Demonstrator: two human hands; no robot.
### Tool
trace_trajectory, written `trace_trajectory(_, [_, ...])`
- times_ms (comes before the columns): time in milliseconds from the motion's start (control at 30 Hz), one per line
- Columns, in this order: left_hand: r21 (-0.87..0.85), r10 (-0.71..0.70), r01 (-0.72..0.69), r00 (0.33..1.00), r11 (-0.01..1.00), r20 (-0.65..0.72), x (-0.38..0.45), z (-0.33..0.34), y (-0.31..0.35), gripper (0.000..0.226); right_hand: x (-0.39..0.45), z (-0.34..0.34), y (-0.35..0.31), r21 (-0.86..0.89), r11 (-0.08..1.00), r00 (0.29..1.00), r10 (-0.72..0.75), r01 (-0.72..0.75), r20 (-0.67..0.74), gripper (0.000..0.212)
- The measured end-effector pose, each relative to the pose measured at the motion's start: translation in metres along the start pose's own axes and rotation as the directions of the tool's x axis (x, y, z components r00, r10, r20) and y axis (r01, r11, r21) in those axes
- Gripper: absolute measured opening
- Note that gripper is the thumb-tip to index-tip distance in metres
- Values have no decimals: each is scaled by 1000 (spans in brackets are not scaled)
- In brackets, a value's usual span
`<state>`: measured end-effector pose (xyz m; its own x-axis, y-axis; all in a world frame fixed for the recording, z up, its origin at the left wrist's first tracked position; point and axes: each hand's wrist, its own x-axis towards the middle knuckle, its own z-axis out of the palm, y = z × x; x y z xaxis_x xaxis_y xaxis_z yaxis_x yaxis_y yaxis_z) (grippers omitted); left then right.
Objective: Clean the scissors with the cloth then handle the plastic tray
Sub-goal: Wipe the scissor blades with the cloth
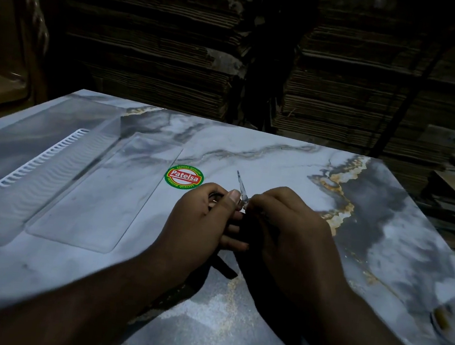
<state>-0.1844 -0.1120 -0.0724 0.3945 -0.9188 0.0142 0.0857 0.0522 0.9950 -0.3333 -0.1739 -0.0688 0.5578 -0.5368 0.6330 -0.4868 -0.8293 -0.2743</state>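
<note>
A small pair of scissors (240, 186) points its blades up and away above the marbled table (279, 161). My left hand (200, 223) grips the scissors' handle, thumb pressed near the pivot. Close against it on the right, my right hand (285, 231) curls round a dark cloth (226, 266) at the base of the blades; a dark strip of the cloth hangs below the hands. A clear plastic tray (49, 167) with a white ribbed strip lies on the table's left part, apart from both hands.
A round red and green sticker (184, 177) is stuck on the table just beyond my left hand. A roll of tape (449, 320) sits at the right edge. Stacks of flat cardboard (164, 50) rise behind the table.
</note>
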Motion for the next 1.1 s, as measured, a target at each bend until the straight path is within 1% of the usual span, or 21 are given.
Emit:
trace_trajectory(67, [-41, -28, 29, 999, 999, 21, 0, 1, -1, 28, 0, -1, 1, 9, 1000, 1000, 2, -2, 4, 11])
trace_trajectory(167, [-60, -61, 64, 997, 996, 56, -2, 1, 1, 28, 0, 3, 3, 114, 981, 986, 160, -154, -45, 4])
trace_trajectory(233, [-76, -61, 66, 996, 995, 57, -4, 0, 5, 28, 0, 7, 9, 161, 955, 960, 267, -251, -88, 8])
trace_trajectory(300, [-76, -58, 62, 997, 995, 53, -6, 0, 10, 30, 0, 7, 12, 215, 932, 935, 325, -292, -139, 8])
trace_trajectory(367, [-74, -74, 78, 996, 994, 58, -5, 2, 12, 31, 0, 4, 12, 228, 936, 925, 316, -268, -213, 5])
trace_trajectory(433, [-78, -100, 106, 992, 991, 79, -4, 4, 11, 31, 2, 2, 11, 228, 948, 930, 275, -221, -244, 5])
trace_trajectory(600, [-80, -105, 113, 989, 990, 102, -1, 3, 5, 29, 3, 5, 7, 188, 975, 978, 147, -118, -149, 4])
trace_trajectory(767, [-95, -97, 112, 984, 989, 150, -3, 3, 6, 29, 6, 4, 15, 136, 971, 957, 219, -195, -192, 5])
trace_trajectory(900, [-57, -95, 105, 985, 993, 146, -4, 2, 6, 29, 1, 5, 10, 144, 976, 972, 183, -162, -147, 5])
trace_trajectory(967, [-46, -80, 89, 984, 995, 157, -5, 2, 7, 28, 3, 5, 11, 132, 978, 971, 182, -162, -156, 4])
trace_trajectory(1100, [-40, -78, 86, 982, 995, 171, -8, 1, 8, 26, 7, 3, 23, 125, 951, 922, 306, -283, -236, 6])
